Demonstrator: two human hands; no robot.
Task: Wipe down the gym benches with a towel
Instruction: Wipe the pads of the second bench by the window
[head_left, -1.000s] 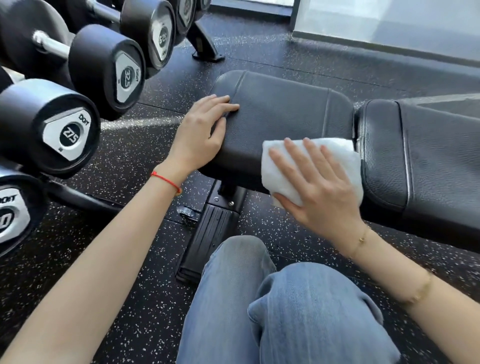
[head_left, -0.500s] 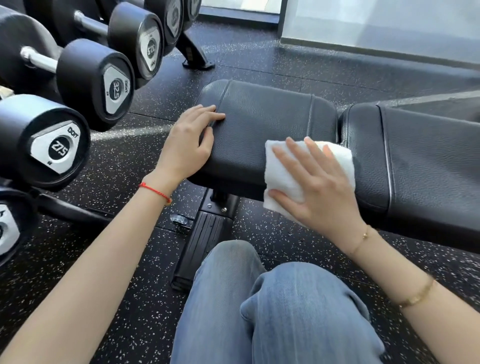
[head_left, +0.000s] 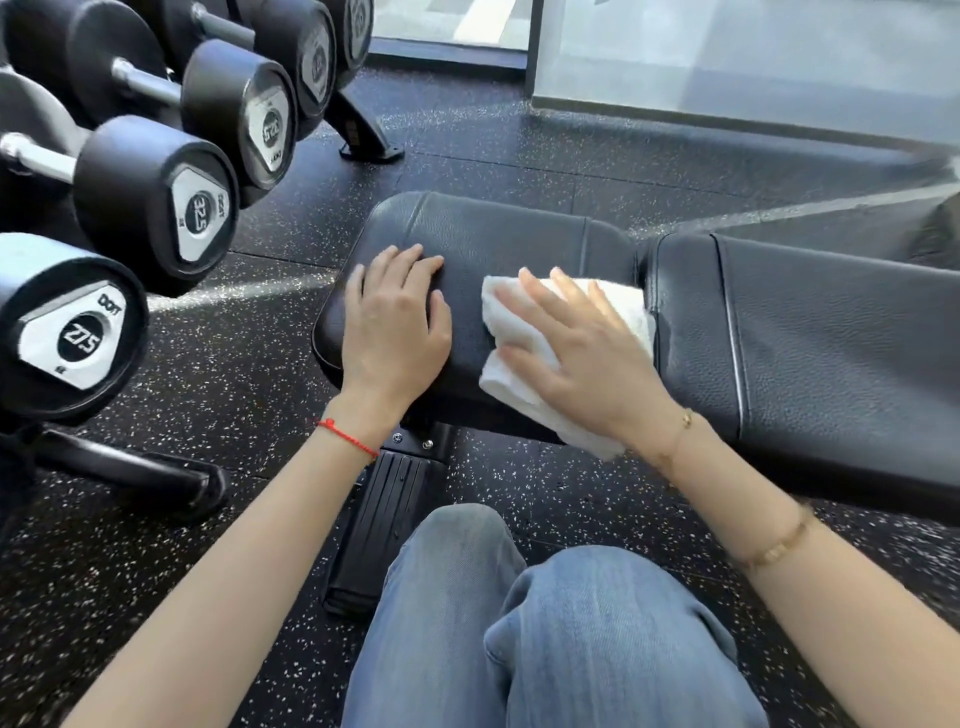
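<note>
A black padded gym bench lies across the middle of the head view, with a short seat pad (head_left: 498, 239) on the left and a longer back pad (head_left: 831, 332) on the right. A folded white towel (head_left: 618, 306) lies on the seat pad near the gap between the pads and hangs over the near edge. My right hand (head_left: 576, 364) presses flat on the towel with fingers spread. My left hand (head_left: 389, 327) rests flat on the left end of the seat pad, holding nothing.
A rack of black dumbbells (head_left: 150, 208) stands close on the left, its foot (head_left: 156, 473) reaching along the speckled rubber floor (head_left: 234, 364). The bench's black base bar (head_left: 384, 519) runs toward my knees in blue jeans (head_left: 519, 623). A glass wall (head_left: 727, 57) stands behind.
My right hand and the towel have slid up from the near side edge onto the top of the seat pad. My left hand shifted slightly inward on the pad. The camera moved back.
</note>
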